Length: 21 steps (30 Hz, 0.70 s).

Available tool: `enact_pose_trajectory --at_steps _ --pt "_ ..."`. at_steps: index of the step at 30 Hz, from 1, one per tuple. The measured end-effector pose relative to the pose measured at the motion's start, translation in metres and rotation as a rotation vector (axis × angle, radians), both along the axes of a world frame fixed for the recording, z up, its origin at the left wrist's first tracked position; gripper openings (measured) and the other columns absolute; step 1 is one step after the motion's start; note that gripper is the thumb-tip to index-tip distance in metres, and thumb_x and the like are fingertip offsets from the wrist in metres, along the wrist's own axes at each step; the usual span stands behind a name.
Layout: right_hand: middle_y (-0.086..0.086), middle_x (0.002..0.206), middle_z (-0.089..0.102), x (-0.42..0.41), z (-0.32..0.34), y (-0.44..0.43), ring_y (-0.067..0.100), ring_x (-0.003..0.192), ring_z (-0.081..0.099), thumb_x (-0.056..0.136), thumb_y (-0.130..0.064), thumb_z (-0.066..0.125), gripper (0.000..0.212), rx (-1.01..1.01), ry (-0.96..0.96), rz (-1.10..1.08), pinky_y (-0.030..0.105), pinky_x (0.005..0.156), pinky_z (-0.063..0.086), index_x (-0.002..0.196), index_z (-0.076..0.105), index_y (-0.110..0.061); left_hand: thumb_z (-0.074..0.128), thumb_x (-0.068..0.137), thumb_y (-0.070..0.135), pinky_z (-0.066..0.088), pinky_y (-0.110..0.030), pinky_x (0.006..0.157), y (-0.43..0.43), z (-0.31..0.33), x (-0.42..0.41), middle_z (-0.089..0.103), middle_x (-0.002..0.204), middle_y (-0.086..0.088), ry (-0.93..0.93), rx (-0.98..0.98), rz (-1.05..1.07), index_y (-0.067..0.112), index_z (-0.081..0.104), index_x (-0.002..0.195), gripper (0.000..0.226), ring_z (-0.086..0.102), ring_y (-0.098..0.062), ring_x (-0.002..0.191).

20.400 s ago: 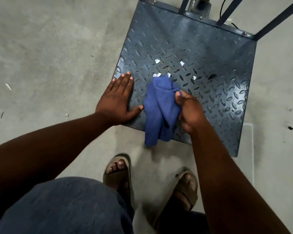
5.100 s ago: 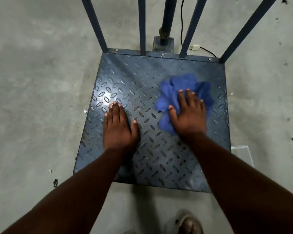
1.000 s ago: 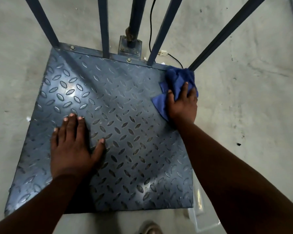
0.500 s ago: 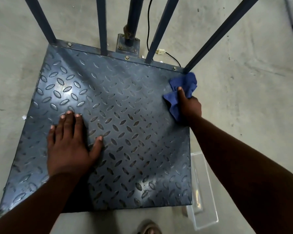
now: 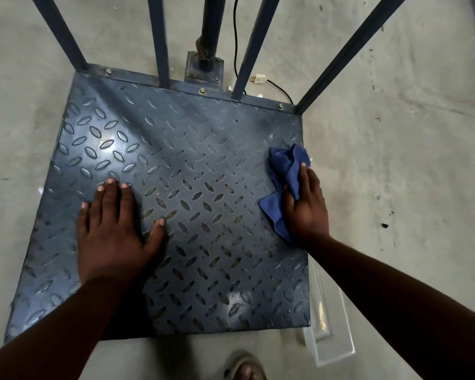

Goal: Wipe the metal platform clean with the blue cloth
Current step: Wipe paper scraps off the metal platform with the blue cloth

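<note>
While the left hand (image 5: 113,231) lies flat, fingers spread, on the platform (image 5: 192,165), the right hand (image 5: 306,207) presses the cloth (image 5: 285,171) against the platform's right edge, thumb and fingers pinching its folds.

Blue cloth (image 5: 285,171) on dark blue-grey metal platform (image 5: 192,165) embossed with oval tread pattern

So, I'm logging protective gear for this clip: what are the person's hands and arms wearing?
Nothing. The left hand and right hand are bare, with no gloves, rings or watch in view. Both forearms are bare, with no sleeves showing. Fingernails are short and unpainted.
</note>
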State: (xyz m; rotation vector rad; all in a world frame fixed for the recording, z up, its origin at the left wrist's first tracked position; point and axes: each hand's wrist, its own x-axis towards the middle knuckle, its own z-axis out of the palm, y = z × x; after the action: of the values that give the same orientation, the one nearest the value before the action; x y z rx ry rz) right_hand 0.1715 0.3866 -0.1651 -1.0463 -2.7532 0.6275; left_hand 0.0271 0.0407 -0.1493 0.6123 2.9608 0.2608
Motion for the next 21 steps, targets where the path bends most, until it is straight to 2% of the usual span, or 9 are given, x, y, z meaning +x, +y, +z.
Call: enact_pose_trajectory --at_steps 3,6,8,11,16,17,21 --pt "0.017 0.168 0.031 -0.002 -0.003 0.004 0.032 0.156 0.029 0.1 -0.044 0.035 0.074 0.046 -0.01 0.038 0.047 0.124 0.032 0.162 0.031 -0.005 0.034 0.095 0.072 0.013 -0.054 0.13 -0.001 0.0 0.0 0.023 0.175 -0.019 0.002 0.001 0.0 0.008 0.026 0.167 0.096 0.02 -0.036 0.162" --pt "0.007 0.173 0.02 -0.003 -0.001 0.004 0.023 0.158 0.025 0.103 -0.047 0.036 0.072 0.014 -0.035 0.04 0.043 0.116 0.043 0.166 0.022 -0.017 0.035 0.095 0.074 0.011 -0.054 0.131 -0.001 0.0 0.0 0.02 0.175 -0.018 0.004 0.0 0.0 0.009 0.025 0.167 0.098 0.019 -0.035 0.162" --pt "0.002 0.173 0.02 -0.003 0.001 0.004 0.025 0.152 0.035 0.107 -0.044 0.043 0.07 -0.067 -0.062 -0.013 0.043 0.103 0.051 0.168 0.015 -0.025 0.034 0.095 0.076 0.009 -0.053 0.131 0.0 0.001 0.0 0.018 0.176 -0.018 0.003 -0.006 -0.008 0.009 0.024 0.167 0.098 0.017 -0.035 0.163" --pt "0.008 0.164 0.036 0.0 0.008 -0.004 0.036 0.134 0.054 0.108 -0.047 0.047 0.074 -0.166 -0.066 -0.094 0.042 0.096 0.049 0.168 0.01 -0.026 0.035 0.095 0.076 0.009 -0.053 0.131 0.001 0.001 0.001 0.016 0.176 -0.018 0.003 -0.007 -0.014 0.01 0.022 0.167 0.098 0.015 -0.035 0.163" --pt "0.007 0.158 0.04 0.055 0.009 -0.048 0.034 0.127 0.057 0.105 -0.052 0.05 0.079 -0.205 -0.048 -0.128 0.035 0.087 0.048 0.168 0.012 -0.024 0.037 0.095 0.075 0.011 -0.056 0.131 0.002 0.002 0.002 0.018 0.174 -0.021 0.022 0.0 -0.026 0.009 0.021 0.165 0.098 0.017 -0.039 0.162" --pt "0.005 0.158 0.039 0.074 0.01 -0.061 0.032 0.128 0.056 0.104 -0.053 0.051 0.08 -0.213 -0.039 -0.119 0.032 0.087 0.047 0.167 0.013 -0.024 0.038 0.095 0.074 0.012 -0.057 0.13 0.002 0.0 0.003 0.019 0.174 -0.022 0.028 0.007 -0.023 0.009 0.022 0.165 0.097 0.018 -0.039 0.161" --pt "-0.007 0.163 0.035 0.129 0.016 -0.091 0.018 0.142 0.045 0.097 -0.059 0.061 0.088 -0.34 -0.036 -0.1 0.021 0.102 0.038 0.166 0.016 -0.031 0.043 0.092 0.071 0.014 -0.059 0.129 0.002 -0.002 0.005 0.022 0.173 -0.023 0.04 0.027 -0.004 0.008 0.026 0.164 0.097 0.021 -0.042 0.159"
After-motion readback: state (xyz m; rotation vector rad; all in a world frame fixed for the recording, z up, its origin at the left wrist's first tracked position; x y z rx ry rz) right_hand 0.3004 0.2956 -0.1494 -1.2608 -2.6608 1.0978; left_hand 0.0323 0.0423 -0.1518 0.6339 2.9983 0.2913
